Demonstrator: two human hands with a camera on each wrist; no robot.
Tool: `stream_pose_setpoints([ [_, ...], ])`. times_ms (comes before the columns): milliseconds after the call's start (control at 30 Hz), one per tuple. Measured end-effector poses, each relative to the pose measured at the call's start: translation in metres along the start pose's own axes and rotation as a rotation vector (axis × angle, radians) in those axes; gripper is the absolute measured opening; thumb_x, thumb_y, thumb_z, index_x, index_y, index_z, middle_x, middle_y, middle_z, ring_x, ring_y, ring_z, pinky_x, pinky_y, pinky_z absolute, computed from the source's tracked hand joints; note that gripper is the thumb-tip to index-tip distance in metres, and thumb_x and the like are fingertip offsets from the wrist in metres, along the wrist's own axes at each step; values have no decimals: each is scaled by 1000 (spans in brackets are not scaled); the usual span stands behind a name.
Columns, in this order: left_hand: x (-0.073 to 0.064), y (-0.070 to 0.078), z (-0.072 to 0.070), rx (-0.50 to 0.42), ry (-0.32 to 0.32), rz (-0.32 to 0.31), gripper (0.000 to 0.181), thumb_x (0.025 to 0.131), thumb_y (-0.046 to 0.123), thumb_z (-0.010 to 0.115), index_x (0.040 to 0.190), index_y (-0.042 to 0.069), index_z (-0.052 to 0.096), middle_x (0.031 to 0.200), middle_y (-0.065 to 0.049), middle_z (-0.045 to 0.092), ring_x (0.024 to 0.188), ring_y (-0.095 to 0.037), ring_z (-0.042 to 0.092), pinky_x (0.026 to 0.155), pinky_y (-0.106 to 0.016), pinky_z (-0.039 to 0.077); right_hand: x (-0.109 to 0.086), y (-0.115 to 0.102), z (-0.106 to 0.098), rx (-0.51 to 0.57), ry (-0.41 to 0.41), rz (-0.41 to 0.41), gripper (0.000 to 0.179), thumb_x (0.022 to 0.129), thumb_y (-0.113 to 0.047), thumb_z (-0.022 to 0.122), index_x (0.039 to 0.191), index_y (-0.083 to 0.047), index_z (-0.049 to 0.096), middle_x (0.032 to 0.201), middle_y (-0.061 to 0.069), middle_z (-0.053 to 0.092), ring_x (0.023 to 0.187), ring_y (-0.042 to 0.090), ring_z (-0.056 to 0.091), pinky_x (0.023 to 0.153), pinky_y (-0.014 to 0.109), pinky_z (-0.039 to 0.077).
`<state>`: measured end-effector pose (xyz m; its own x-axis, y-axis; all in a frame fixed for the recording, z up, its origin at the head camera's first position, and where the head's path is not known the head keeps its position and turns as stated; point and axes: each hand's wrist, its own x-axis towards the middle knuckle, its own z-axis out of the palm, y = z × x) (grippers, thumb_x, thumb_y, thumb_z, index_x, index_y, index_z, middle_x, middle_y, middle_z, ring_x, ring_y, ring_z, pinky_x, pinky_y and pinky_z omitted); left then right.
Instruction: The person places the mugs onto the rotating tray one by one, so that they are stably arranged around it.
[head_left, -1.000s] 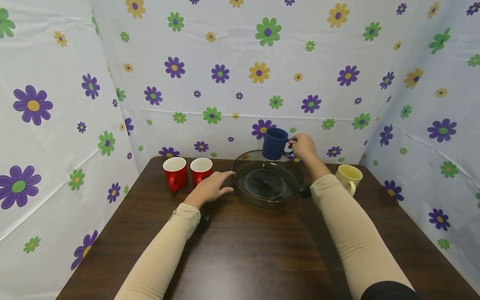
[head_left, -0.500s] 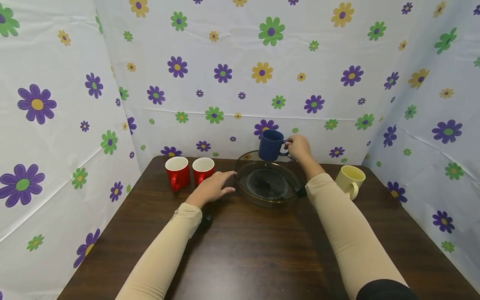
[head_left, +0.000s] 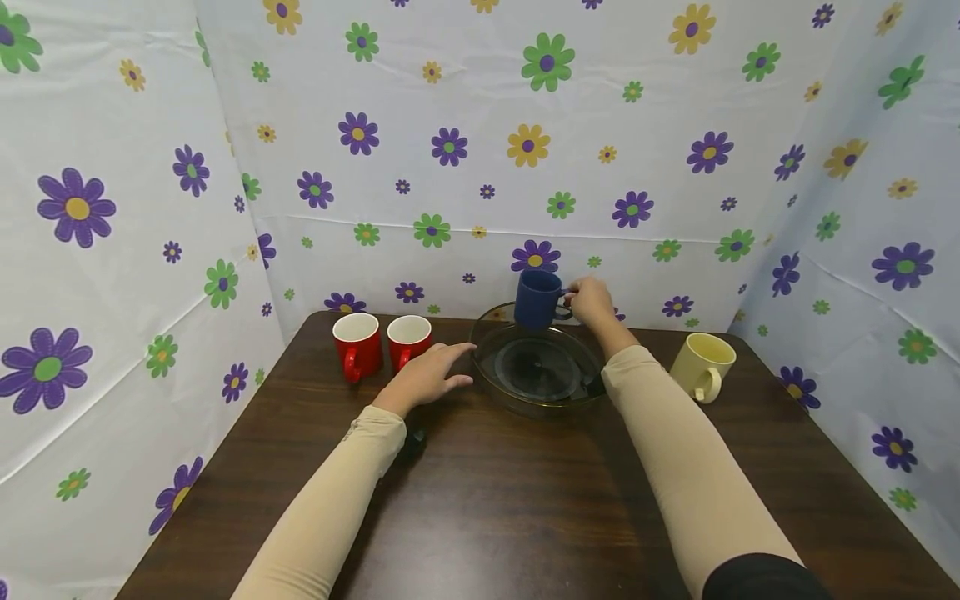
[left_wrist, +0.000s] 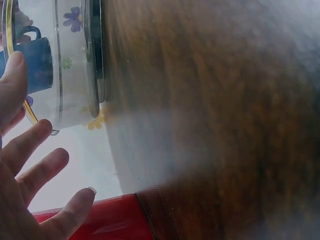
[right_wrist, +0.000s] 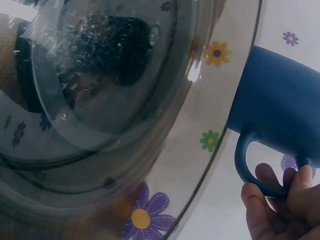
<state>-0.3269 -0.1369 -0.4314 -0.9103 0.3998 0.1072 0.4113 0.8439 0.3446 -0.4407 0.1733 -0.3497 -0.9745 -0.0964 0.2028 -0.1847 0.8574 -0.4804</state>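
Note:
In the head view my right hand [head_left: 590, 302] grips the handle of a blue mug [head_left: 536, 302], holding it upright at the far side of a round smoky glass bowl [head_left: 517, 395]. The right wrist view shows fingers and thumb pinching that handle, with the mug [right_wrist: 280, 102] partly past the bowl's edge. My left hand [head_left: 423, 377] reaches to the bowl's left side, fingers spread. In the left wrist view, its thumb and a finger lie at the gold-edged rim; firm contact is hard to tell. Whether the mug touches the bowl, I cannot tell.
Two red mugs, one farther left [head_left: 357, 346] and one beside my left hand [head_left: 408, 335], stand at the back left. A yellow mug [head_left: 701, 367] stands right of my right forearm. Flowered cloth [head_left: 450, 108] encloses the dark wooden table [head_left: 480, 500] at back and sides.
My right hand has carried the blue mug leftward and lower, toward the bowl. My left hand stays by the bowl's left side. The head view has shifted slightly.

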Motion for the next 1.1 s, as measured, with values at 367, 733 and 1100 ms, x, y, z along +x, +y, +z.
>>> stream_pose_setpoints([
  [367, 3, -3, 2, 8, 17, 2, 69, 95, 44, 69, 156, 25, 41, 151, -7, 51, 138, -26, 48, 109, -49, 46, 8, 2, 15, -61, -90, -4, 25, 103, -8, 53, 113, 4, 73, 102, 18, 73, 101, 34, 64, 93, 47, 52],
  [733, -2, -5, 7, -10, 22, 29, 68, 95, 43, 69, 155, 24, 42, 150, -8, 52, 136, -26, 49, 106, -50, 49, 5, 4, 33, -82, -137, -5, 21, 102, -8, 57, 101, 4, 74, 96, 15, 71, 93, 31, 60, 88, 44, 51],
  [1100, -2, -6, 7, 7, 22, 8, 68, 95, 45, 69, 155, 27, 42, 149, -7, 52, 136, -25, 49, 105, -49, 49, 12, 7, 45, -50, -187, 32, 23, 104, -11, 56, 109, 4, 73, 102, 17, 69, 95, 30, 60, 87, 43, 53],
])
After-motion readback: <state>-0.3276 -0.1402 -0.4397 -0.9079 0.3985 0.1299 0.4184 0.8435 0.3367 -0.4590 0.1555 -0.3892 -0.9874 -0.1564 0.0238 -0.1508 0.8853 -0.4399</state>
